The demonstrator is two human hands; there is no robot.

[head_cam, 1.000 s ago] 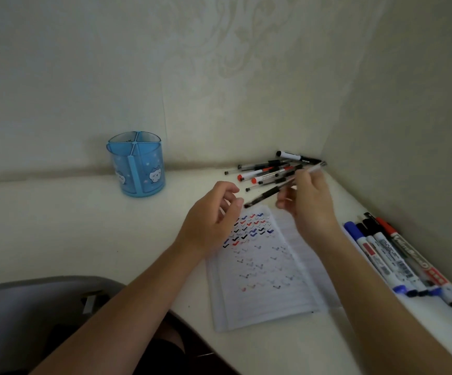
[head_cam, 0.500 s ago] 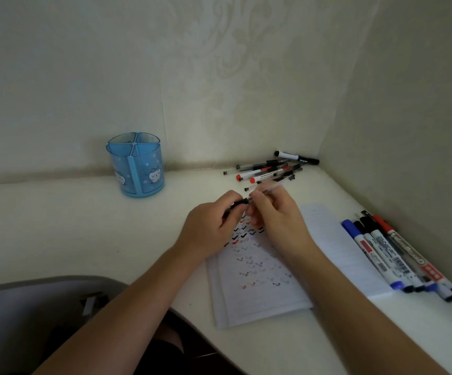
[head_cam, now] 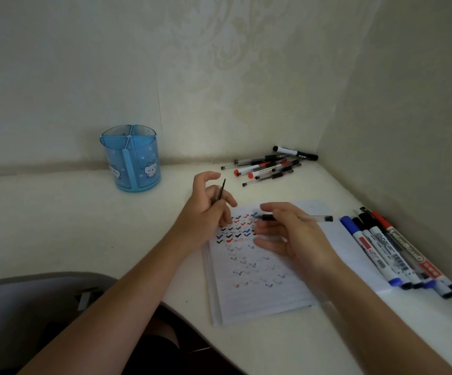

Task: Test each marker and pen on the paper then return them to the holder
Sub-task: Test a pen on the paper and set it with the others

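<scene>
Corner desk (head_cam: 57,226) between papered walls. Left hand (head_cam: 205,209) pinches the cap (head_cam: 221,189), lifted aside to free the tip. Right hand (head_cam: 292,234) grips the pen (head_cam: 314,218) low over the paper (head_cam: 260,293), tip toward the ticks, apparently ready to mark. Holder (head_cam: 131,158) stands well apart; pens (head_cam: 268,166) and markers (head_cam: 392,250) lie outside it.

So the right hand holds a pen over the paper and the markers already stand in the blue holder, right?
No. The head view shows the markers lying in a row on the desk right of the paper, not in the blue holder. The right hand does hold a pen over the paper.
</scene>
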